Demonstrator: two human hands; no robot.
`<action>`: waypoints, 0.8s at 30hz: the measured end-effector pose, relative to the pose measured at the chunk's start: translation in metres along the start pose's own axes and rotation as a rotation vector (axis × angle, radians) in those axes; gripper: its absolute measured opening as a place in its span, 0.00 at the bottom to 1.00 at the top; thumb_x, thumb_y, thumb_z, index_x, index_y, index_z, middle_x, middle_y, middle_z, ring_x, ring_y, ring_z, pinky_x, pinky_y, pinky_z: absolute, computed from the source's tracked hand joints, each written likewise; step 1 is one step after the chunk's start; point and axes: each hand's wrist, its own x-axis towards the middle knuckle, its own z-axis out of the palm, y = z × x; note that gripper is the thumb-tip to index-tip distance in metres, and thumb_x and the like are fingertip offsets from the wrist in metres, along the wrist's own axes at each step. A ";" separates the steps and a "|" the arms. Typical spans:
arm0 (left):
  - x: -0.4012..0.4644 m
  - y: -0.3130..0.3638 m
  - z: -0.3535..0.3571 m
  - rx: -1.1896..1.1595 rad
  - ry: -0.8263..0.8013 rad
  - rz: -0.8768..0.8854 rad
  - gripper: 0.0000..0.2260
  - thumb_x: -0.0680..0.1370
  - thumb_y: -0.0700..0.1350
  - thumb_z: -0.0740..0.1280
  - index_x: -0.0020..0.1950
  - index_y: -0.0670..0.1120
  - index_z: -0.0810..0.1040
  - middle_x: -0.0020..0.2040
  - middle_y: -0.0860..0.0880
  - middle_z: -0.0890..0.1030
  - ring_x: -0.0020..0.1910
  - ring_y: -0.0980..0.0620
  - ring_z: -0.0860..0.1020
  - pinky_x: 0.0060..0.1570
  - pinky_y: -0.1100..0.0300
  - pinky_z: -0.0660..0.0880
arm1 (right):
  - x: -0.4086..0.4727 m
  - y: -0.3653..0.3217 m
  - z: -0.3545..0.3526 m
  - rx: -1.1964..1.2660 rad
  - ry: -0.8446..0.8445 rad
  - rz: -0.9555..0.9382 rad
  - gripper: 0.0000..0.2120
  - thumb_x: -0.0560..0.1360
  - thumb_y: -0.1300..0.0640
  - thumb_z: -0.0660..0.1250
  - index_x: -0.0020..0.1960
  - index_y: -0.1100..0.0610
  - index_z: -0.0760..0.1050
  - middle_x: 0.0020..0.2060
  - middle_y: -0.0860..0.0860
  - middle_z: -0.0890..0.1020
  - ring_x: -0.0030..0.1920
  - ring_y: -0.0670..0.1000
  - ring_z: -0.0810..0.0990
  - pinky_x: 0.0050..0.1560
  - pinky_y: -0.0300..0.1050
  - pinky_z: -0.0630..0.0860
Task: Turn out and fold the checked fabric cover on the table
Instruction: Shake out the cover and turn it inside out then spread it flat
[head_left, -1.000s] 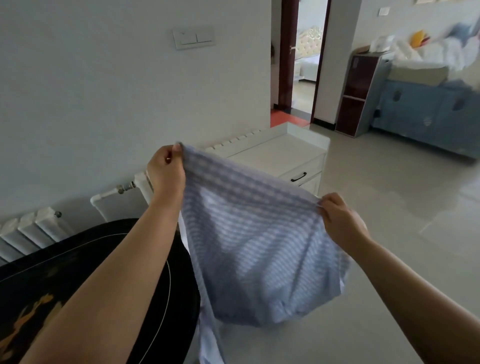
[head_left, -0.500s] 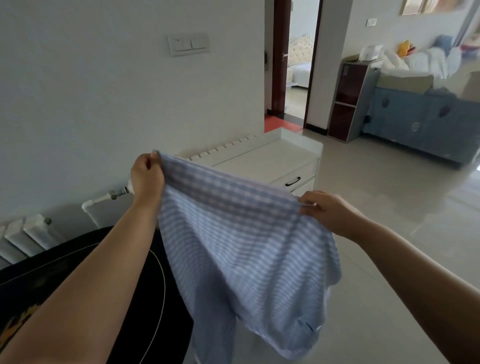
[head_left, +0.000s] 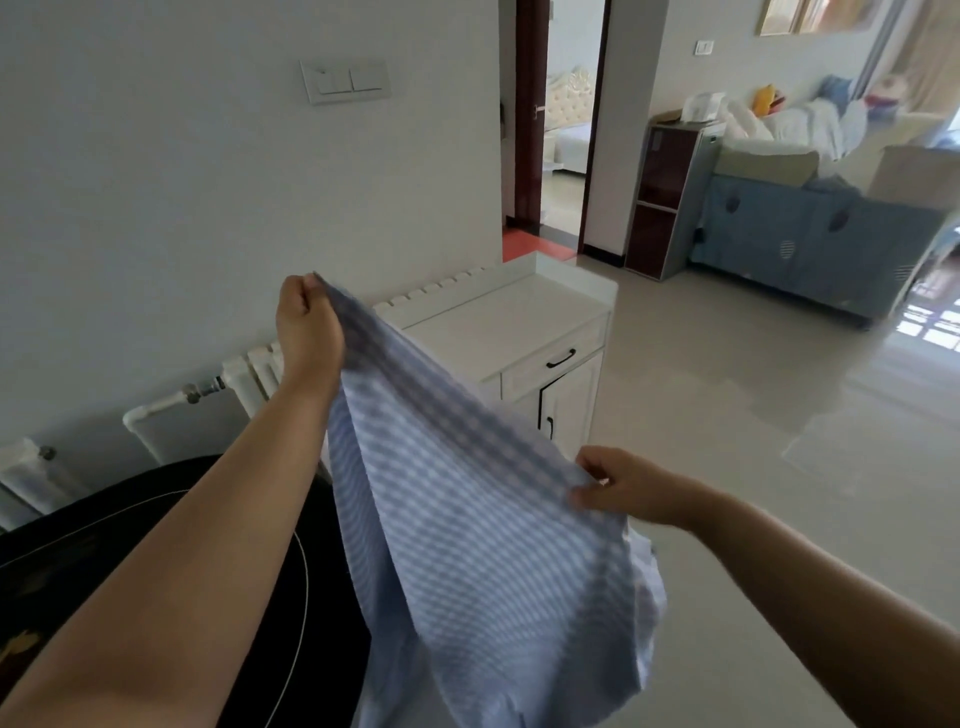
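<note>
Head view: one wide-angle frame looking forward and down over both forearms.
Checked fabric cover (head_left: 467, 545): blue-and-white checks, held up in the air off the black table (head_left: 130, 561); its top edge slopes down from the left hand to the right hand, and the rest hangs below in a loose pouch.
Left hand (head_left: 307, 325): raised above the cover, fingers curled tight and pinching the cover's upper corner at the fingertips.
Right hand (head_left: 631, 486): lower and to the right of the cover, thumb and fingers closed on the other end of the top edge.
Hands together or apart: well apart, with the top edge drawn taut between them.
Hidden or cut off: the cover's lower end runs out of the bottom of the frame; the left forearm covers part of the table, whose near side is cut by the frame edge; the weave is blurred near the right hand.
White cabinet (head_left: 519, 332): behind the cover, with a dark drawer handle; its lower part is hidden by the fabric.
Radiator (head_left: 254, 374): left of the cover against the wall, partly behind the left arm.
Wall switch (head_left: 344, 81): above the cover.
Writing: none legible.
</note>
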 end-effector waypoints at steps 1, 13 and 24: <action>-0.002 0.002 0.005 0.009 -0.016 0.005 0.16 0.83 0.44 0.52 0.35 0.50 0.60 0.34 0.54 0.64 0.33 0.60 0.62 0.33 0.70 0.64 | -0.001 -0.002 0.011 -0.032 0.009 -0.001 0.11 0.75 0.52 0.68 0.39 0.51 0.67 0.35 0.45 0.70 0.34 0.43 0.66 0.35 0.33 0.66; -0.011 0.023 0.015 -0.011 -0.027 0.161 0.15 0.83 0.43 0.53 0.35 0.51 0.59 0.33 0.55 0.63 0.32 0.60 0.60 0.32 0.69 0.62 | -0.004 0.016 0.044 0.065 0.480 0.128 0.20 0.77 0.55 0.66 0.30 0.50 0.62 0.27 0.46 0.66 0.28 0.44 0.65 0.30 0.36 0.63; -0.009 0.024 0.007 0.092 -0.088 0.288 0.12 0.82 0.44 0.56 0.38 0.44 0.66 0.32 0.54 0.66 0.31 0.60 0.63 0.32 0.69 0.62 | 0.000 0.021 0.047 -0.061 0.583 0.172 0.09 0.80 0.53 0.59 0.42 0.51 0.67 0.33 0.43 0.70 0.35 0.49 0.71 0.35 0.42 0.63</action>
